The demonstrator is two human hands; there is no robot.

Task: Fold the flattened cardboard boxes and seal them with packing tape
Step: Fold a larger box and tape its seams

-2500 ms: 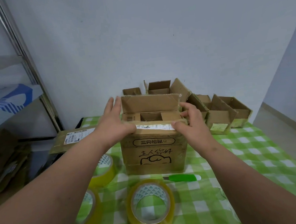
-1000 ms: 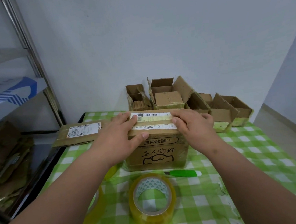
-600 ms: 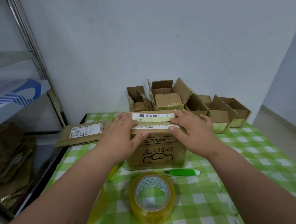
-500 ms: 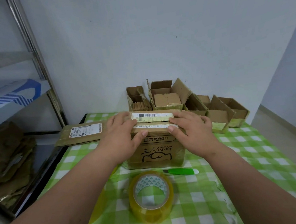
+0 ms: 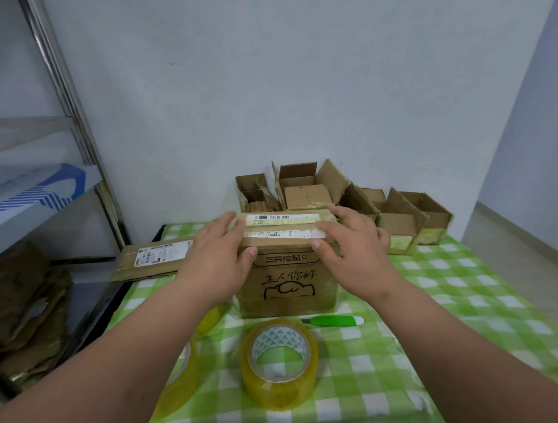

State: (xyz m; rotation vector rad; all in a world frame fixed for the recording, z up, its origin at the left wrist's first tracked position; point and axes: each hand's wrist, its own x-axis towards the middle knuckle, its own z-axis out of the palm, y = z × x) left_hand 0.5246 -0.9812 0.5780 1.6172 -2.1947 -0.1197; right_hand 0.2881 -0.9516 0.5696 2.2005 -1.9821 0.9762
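Your left hand (image 5: pixel 219 262) lies flat on the left end of the closed top flaps of the cardboard box (image 5: pixel 286 281), fingers straight, thumb resting against the upper front edge. Your right hand (image 5: pixel 353 246) lies the same way on the right end, fingers extended across the flaps, thumb at the front edge. Neither grip is curled around anything; both press with open fingers.

The box stands upright at the centre of the frame on the worktop (image 5: pixel 452 303), which is covered by a green-and-white checked cloth. Two white label strips (image 5: pixel 282 218) run along the top flaps between your hands. The front face carries printed black characters.

Just below the box, a roll of clear packing tape (image 5: pixel 279 361) stands on the cloth at lower centre. A second tape roll (image 5: pixel 182 381) sits to its left, partly hidden by your left forearm. A green utility knife (image 5: pixel 334 321) lies between the box and the central roll.

A flattened cardboard box (image 5: pixel 157 258) with a shipping label lies at centre left. Several open folded boxes (image 5: pixel 398 214) stand against the wall behind. A metal shelving unit (image 5: pixel 63 106) occupies the left of the frame.
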